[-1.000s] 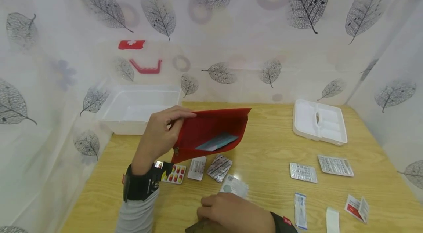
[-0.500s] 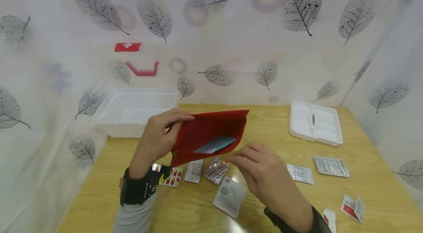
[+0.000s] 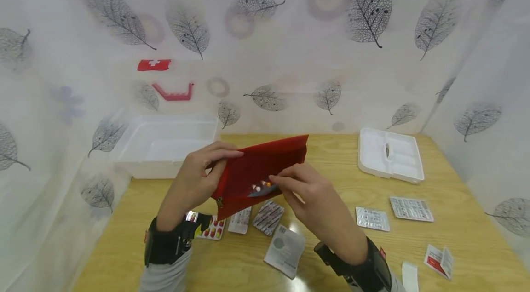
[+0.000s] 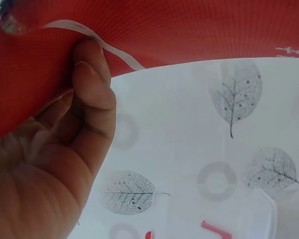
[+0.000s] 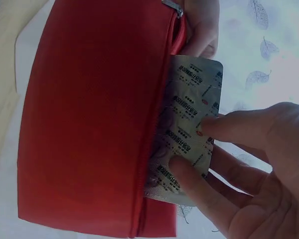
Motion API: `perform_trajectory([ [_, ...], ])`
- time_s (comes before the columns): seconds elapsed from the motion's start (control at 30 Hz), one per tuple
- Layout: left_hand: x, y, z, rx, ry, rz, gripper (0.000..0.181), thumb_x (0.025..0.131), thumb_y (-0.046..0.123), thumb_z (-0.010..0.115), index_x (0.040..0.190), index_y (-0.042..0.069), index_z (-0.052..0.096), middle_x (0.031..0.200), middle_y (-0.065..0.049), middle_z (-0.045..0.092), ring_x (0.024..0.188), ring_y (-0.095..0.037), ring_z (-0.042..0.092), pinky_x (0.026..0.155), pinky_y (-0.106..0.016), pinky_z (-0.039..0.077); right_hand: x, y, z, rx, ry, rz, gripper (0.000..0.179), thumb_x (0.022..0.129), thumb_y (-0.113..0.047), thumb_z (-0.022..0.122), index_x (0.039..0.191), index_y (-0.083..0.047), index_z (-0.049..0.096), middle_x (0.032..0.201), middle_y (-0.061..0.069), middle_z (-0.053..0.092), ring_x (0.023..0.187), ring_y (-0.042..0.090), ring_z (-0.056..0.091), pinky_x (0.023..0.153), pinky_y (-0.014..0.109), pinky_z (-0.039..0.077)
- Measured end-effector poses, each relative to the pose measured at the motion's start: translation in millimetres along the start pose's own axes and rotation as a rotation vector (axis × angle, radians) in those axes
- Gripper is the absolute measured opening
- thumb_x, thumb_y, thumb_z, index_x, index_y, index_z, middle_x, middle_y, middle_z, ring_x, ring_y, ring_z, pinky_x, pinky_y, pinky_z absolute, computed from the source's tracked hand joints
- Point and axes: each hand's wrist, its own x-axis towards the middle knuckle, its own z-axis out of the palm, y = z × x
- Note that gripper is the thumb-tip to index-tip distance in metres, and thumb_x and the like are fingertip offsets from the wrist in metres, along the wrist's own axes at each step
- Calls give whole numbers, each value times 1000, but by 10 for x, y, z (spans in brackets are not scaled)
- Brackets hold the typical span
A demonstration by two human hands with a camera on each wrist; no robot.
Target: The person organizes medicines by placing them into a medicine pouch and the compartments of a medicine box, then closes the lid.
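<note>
My left hand [image 3: 203, 174] grips the upper left end of a red zip pouch [image 3: 258, 165], whose mouth gapes toward me. In the right wrist view, my right hand [image 5: 249, 174] pinches a silver blister pack [image 5: 187, 107] between thumb and fingers. That pack is partly inside the pouch's mouth, so its far side is hidden by the pouch wall. Below the pouch lie a blister pack of red and yellow capsules [image 3: 216, 228], a pale blister pack [image 3: 240, 221], a striped silver blister pack [image 3: 268, 217] and a white printed packet [image 3: 285, 251].
A white bin [image 3: 165, 163] stands at the back left, below a red handle [image 3: 175, 97]. At the back right is a white compartment tray [image 3: 403, 156]. Two blister packs [image 3: 372, 219], a folded card [image 3: 439, 260] and a white strip [image 3: 410, 276] lie on the right.
My right hand has risen from the table's near edge with a blister pack and brought it into the pouch's mouth. My left hand keeps its grip on the pouch.
</note>
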Motion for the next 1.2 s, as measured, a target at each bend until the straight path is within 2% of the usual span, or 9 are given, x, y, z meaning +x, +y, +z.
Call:
perform_trajectory([
  [0.27, -3, -5, 5, -39, -17, -4, 28, 100, -1, 58, 117, 14, 76, 119, 4, 69, 104, -13, 66, 79, -30, 61, -1, 40, 66, 36, -155, 11, 28, 85, -7, 82, 111, -15, 79, 102, -8, 68, 92, 5, 58, 72, 17, 51],
  [0.43, -6, -6, 13, -52, -29, -5, 30, 100, -3, 56, 116, 12, 76, 119, 0, 70, 104, -18, 67, 79, -33, 61, -11, 65, 59, 36, -210, 24, 24, 87, -8, 80, 109, -15, 79, 105, -9, 67, 96, 6, 56, 76, 19, 53],
  [0.67, 5, -8, 23, -46, -40, -23, 31, 100, -3, 56, 116, 13, 76, 119, 0, 70, 104, -18, 67, 80, -34, 62, -34, 103, 14, 43, -180, 44, 22, 88, -7, 78, 108, -14, 78, 106, -7, 67, 97, 7, 57, 81, 23, 55],
  [0.8, 14, 3, 16, -57, -43, -31, 30, 100, -2, 56, 117, 14, 76, 119, 1, 70, 104, -18, 67, 79, -34, 62, -57, 107, -33, 27, -142, 54, 18, 88, -9, 79, 105, -15, 77, 101, -8, 65, 90, 5, 56, 75, 23, 54],
  [0.97, 19, -16, 20, -57, -40, -28, 31, 101, 0, 56, 118, 16, 76, 120, 4, 69, 105, -14, 65, 80, -32, 61, -145, 112, -83, 39, -50, 10, 14, 87, -8, 76, 98, -16, 73, 94, -10, 63, 83, 5, 57, 69, 21, 53],
  [1.03, 20, -36, 18, -46, -30, -14, 32, 101, -1, 55, 117, 17, 76, 120, 5, 69, 107, -13, 65, 81, -31, 60, -196, 118, -96, 54, -41, -1, 14, 86, -8, 74, 95, -18, 70, 90, -12, 63, 79, 4, 57, 67, 20, 53],
  [1.1, 17, -54, 8, -41, -20, -4, 33, 100, -2, 55, 117, 17, 76, 120, 5, 69, 107, -12, 65, 81, -30, 60, -259, 126, -104, 39, -94, 18, 12, 87, -11, 72, 91, -21, 67, 85, -14, 61, 74, 2, 55, 64, 18, 50],
  [1.2, 3, -63, -19, -37, -3, 2, 33, 100, -3, 55, 116, 17, 76, 119, 6, 70, 106, -12, 65, 81, -29, 60, -368, 162, -96, -23, -304, 78, 11, 87, -19, 75, 90, -22, 65, 83, -14, 60, 71, 2, 53, 61, 20, 48],
])
